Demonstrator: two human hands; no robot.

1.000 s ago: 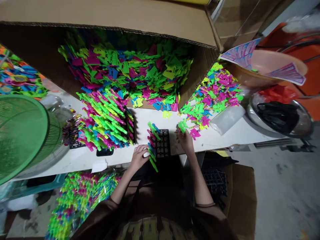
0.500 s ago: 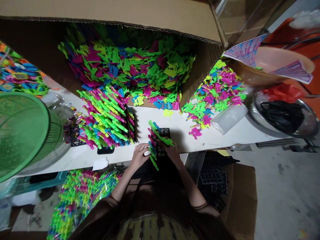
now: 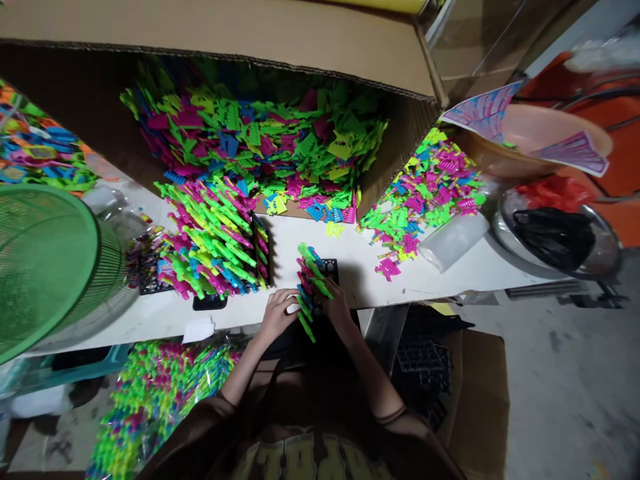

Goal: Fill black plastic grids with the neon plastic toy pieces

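Observation:
A small black rack with round holes stands at the front edge of the white table, holding a row of coloured plastic pieces in green, pink and blue. My left hand is closed around the left side of the row, at its lower pieces. On the right, my right hand is pinched at a green piece that leans over the rack. Further left, a larger cluster of similar pieces stands packed in a black rack.
A cardboard box full of loose coloured pieces lies open behind. A green basket is at the left. Loose pieces, a clear plastic roll and a metal bowl are at the right. Bagged pieces lie below.
The green piece at my right hand has shifted left and down, nearer the row. My right hand has moved slightly with it. My left hand has barely moved.

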